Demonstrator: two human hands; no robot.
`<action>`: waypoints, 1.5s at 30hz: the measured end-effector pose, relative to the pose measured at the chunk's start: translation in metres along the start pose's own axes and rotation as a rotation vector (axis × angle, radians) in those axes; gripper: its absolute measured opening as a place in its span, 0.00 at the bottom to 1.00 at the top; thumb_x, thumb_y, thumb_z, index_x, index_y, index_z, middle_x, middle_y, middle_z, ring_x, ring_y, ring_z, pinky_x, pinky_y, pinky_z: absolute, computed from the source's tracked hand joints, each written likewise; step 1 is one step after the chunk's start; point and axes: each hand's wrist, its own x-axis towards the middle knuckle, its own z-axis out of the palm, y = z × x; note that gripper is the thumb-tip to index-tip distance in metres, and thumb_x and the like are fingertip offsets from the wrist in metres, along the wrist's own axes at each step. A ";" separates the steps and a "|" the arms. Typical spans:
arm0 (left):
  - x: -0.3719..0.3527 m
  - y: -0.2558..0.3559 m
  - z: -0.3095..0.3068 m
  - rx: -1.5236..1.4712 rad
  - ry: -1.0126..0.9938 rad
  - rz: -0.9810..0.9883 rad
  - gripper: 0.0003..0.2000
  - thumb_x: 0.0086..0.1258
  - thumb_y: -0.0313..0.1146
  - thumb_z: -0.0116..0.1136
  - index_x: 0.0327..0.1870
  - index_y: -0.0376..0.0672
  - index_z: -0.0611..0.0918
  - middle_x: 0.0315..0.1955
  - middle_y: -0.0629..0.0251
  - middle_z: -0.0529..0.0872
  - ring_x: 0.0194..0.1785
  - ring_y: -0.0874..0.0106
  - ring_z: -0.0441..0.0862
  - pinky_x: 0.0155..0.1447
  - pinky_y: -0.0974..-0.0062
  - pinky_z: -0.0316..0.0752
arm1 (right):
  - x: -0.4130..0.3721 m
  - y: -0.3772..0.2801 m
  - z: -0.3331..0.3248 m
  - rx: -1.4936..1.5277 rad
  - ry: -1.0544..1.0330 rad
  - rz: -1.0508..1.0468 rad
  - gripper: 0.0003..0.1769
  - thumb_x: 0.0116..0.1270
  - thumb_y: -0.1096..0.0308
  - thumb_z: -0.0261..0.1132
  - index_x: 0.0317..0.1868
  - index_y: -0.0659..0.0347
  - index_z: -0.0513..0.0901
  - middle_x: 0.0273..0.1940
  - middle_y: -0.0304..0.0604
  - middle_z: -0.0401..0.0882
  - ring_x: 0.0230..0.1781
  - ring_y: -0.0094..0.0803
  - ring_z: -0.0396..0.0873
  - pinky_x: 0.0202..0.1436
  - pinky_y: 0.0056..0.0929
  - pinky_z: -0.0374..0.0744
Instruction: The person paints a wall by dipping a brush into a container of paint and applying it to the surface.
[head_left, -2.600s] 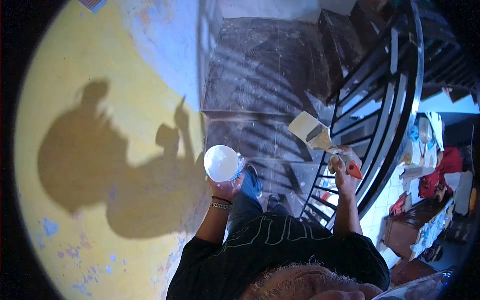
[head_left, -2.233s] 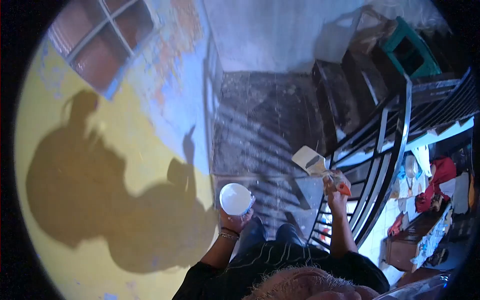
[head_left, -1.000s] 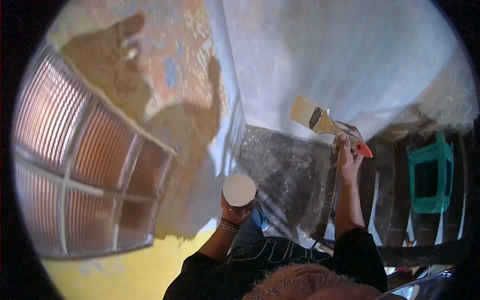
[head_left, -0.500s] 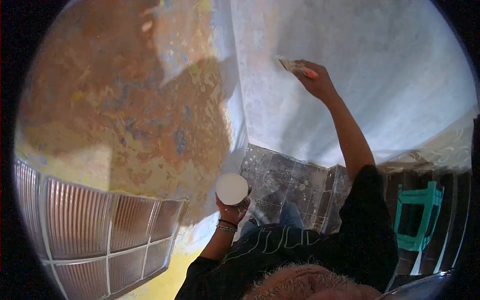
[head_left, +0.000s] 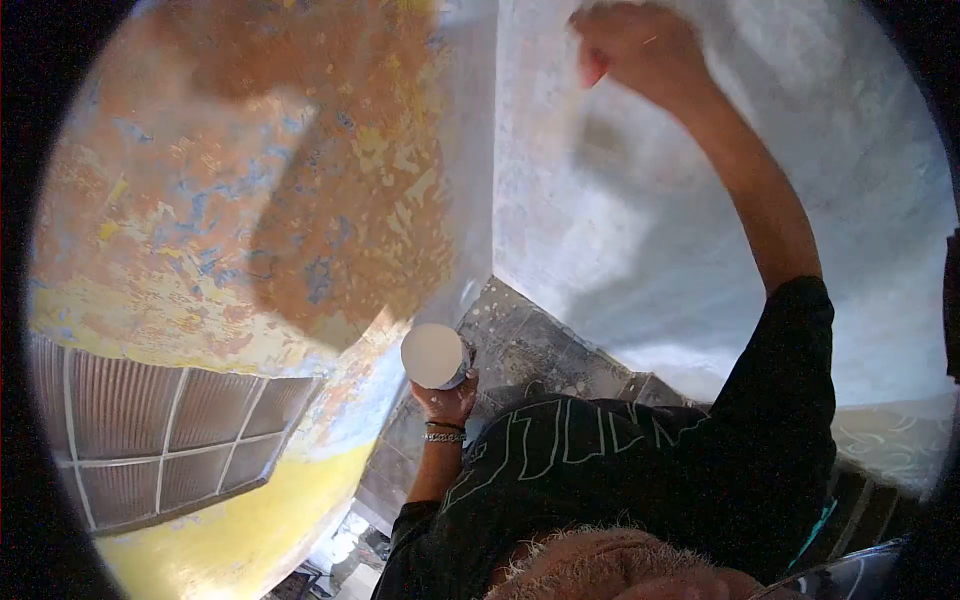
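Note:
My left hand [head_left: 447, 397] is wrapped round a round tub [head_left: 433, 356] with a pale, flat, off-white top, held low near the wall corner. A beaded bracelet and a dark band circle that wrist. High on the right, my right hand [head_left: 645, 50] is closed round a paintbrush, whose red-orange handle [head_left: 592, 68] sticks out below the fingers. The brush's bristles are hidden by the hand at the top of the view. Close behind that hand is the whitish wall [head_left: 640, 220], with the arm's shadow on it.
On the left stands a patchy wall [head_left: 200, 220] in brown, yellow and blue, meeting the white wall at a corner. A ribbed-glass window [head_left: 170, 430] sits low in it. Below are spattered dark floor tiles [head_left: 520, 335]. A sliver of a green stool [head_left: 815, 535] shows at lower right.
My right hand has risen along the white wall with the paintbrush, and its bristles have gone from sight. The view has turned, and the tub now appears slightly further left and higher.

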 end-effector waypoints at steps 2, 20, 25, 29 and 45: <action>0.003 -0.003 -0.002 0.106 0.020 0.067 0.33 0.55 0.57 0.55 0.59 0.47 0.68 0.53 0.56 0.73 0.54 0.55 0.70 0.37 0.68 0.79 | -0.026 0.013 0.070 -0.107 -0.126 -0.244 0.04 0.53 0.67 0.56 0.27 0.54 0.78 0.27 0.34 0.81 0.31 0.33 0.79 0.34 0.35 0.76; -0.020 0.044 0.009 -0.030 -0.065 -0.049 0.28 0.58 0.55 0.50 0.57 0.49 0.69 0.52 0.57 0.73 0.54 0.54 0.71 0.35 0.67 0.79 | 0.002 0.005 0.036 -0.213 0.327 0.001 0.02 0.55 0.68 0.57 0.25 0.53 0.74 0.25 0.36 0.77 0.28 0.37 0.77 0.31 0.35 0.74; -0.027 0.055 0.003 0.003 -0.008 -0.071 0.31 0.58 0.62 0.47 0.57 0.51 0.70 0.50 0.63 0.76 0.47 0.61 0.77 0.35 0.67 0.78 | -0.080 0.011 0.144 -0.052 -0.185 -0.049 0.11 0.59 0.63 0.53 0.21 0.52 0.77 0.24 0.32 0.79 0.31 0.33 0.78 0.39 0.36 0.74; -0.033 0.058 -0.001 -0.083 -0.098 -0.062 0.29 0.58 0.55 0.52 0.57 0.49 0.69 0.53 0.57 0.72 0.55 0.56 0.70 0.38 0.67 0.80 | -0.120 -0.045 0.161 -0.115 -0.662 -0.078 0.08 0.57 0.62 0.56 0.32 0.47 0.82 0.30 0.34 0.81 0.35 0.33 0.79 0.40 0.36 0.73; -0.031 -0.045 0.013 -0.175 -0.203 0.264 0.29 0.59 0.51 0.54 0.57 0.44 0.69 0.52 0.53 0.72 0.56 0.54 0.70 0.41 0.65 0.80 | -0.146 0.022 0.182 0.412 -0.167 0.054 0.03 0.50 0.63 0.62 0.26 0.49 0.76 0.25 0.34 0.79 0.26 0.33 0.79 0.27 0.33 0.75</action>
